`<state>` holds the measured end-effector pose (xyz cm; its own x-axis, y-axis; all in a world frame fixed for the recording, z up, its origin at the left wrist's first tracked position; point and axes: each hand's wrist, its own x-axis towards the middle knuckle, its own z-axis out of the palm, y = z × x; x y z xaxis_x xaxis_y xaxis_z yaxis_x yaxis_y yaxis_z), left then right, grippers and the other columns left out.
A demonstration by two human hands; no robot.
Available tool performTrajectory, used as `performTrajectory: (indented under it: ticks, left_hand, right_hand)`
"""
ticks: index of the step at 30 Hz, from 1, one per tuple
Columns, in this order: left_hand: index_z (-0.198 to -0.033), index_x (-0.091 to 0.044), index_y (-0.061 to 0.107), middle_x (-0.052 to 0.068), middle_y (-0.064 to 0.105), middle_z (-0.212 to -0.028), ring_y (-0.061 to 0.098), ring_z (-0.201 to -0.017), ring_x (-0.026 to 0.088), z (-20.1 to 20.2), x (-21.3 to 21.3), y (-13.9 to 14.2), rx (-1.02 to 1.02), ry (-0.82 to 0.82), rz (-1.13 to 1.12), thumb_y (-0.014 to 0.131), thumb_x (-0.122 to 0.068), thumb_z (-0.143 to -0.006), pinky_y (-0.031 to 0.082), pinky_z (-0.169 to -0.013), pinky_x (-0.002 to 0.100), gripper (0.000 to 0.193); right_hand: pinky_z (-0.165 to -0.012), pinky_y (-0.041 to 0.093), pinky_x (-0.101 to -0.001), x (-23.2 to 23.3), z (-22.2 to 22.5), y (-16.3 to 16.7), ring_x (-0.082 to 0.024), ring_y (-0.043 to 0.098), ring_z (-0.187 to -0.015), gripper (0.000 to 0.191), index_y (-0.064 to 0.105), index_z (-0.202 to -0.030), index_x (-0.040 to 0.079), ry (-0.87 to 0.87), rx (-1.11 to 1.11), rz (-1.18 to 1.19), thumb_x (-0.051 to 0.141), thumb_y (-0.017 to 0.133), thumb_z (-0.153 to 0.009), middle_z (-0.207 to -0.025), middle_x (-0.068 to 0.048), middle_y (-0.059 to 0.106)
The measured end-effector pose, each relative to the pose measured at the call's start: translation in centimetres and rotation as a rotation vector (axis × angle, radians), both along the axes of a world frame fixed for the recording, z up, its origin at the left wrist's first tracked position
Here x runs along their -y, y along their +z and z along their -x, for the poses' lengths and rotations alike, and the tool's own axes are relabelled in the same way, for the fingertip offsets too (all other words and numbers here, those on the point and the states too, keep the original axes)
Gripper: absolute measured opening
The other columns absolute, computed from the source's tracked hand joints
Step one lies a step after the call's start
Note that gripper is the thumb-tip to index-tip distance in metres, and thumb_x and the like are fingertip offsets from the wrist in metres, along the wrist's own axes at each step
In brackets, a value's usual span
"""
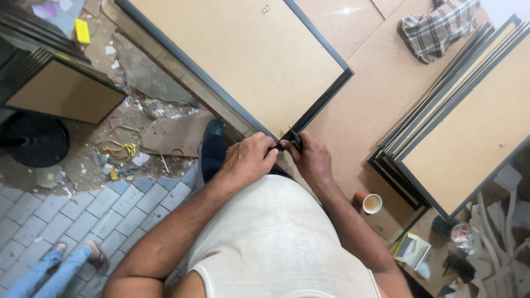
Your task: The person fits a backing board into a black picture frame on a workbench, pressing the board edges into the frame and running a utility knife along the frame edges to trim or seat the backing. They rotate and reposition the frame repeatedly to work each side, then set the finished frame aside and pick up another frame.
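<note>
Picture frame point(243, 60): face-down on workbench point(375, 83), near corner at the person's waist | left hand point(247, 160): closed on that corner, steadying it | right hand point(312, 160): gripping small dark tool point(295, 138) at the corner | frame stack point(458, 127), paper cup point(372, 203): to the right

The person wears a sleeveless off-white ribbed vest point(276, 243) with a stitched hem, leaving both arms bare to the 2 hands, left point(247, 160) and right point(312, 159), above dark trousers point(212, 157).
</note>
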<state>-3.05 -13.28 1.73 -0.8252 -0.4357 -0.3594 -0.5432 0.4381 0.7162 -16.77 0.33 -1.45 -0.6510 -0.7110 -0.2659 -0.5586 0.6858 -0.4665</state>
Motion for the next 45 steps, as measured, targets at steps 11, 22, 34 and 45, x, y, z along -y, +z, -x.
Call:
performTrajectory:
  ticks: [11, 22, 34, 45]
  left_hand:
    - [-0.107, -0.006, 0.075, 0.009, 0.071, -0.092, 0.068, -0.079, 0.021, 3.7, 11.1, 5.2, -0.026, -0.276, -0.309, 0.068, -0.028, -0.092, 0.054, -0.07, 0.035, 0.027]
    - [-0.108, -0.02, 0.079, 0.002, 0.063, -0.115, 0.068, -0.108, 0.021, 3.7, 34.1, 5.6, 0.451, -0.744, 0.082, 0.067, -0.045, -0.088, 0.054, -0.091, 0.039, 0.034]
    - [-0.102, -0.029, 0.084, -0.007, 0.071, -0.117, 0.073, -0.098, 0.019, 5.3, 41.2, 4.0, 0.547, -0.674, 0.44, 0.073, -0.051, -0.086, 0.058, -0.085, 0.041, 0.029]
    - [-0.097, -0.022, 0.085, 0.001, 0.072, -0.106, 0.072, -0.101, 0.02, 6.5, 40.8, 2.4, 0.605, -0.597, 0.399, 0.075, -0.05, -0.086, 0.056, -0.088, 0.043, 0.031]
  right_hand:
    - [-0.047, 0.042, -0.0207, 5.3, -2.0, 5.6, -0.003, 0.053, -0.055, 0.02, 0.071, -0.094, 0.004, -0.484, 0.758, 0.552, 0.021, 0.08, -0.09, -0.066, 0.005, 0.061]
    - [-0.044, 0.038, -0.0216, 8.5, -9.4, 0.8, -0.004, 0.05, -0.05, 0.014, 0.073, -0.092, 0.007, -1.494, 0.067, 0.642, 0.019, 0.082, -0.091, -0.066, 0.007, 0.061]
    - [-0.077, 0.052, -0.0353, 12.7, -10.1, -0.1, -0.022, 0.066, -0.089, 0.017, 0.076, -0.093, 0.006, -1.327, -0.465, 0.396, 0.02, 0.084, -0.089, -0.095, -0.007, 0.068]
    - [-0.07, 0.051, -0.0344, 12.0, -9.5, 0.3, -0.019, 0.066, -0.08, 0.021, 0.076, -0.093, 0.006, -1.354, -0.353, 0.342, 0.025, 0.083, -0.09, -0.09, -0.004, 0.069]
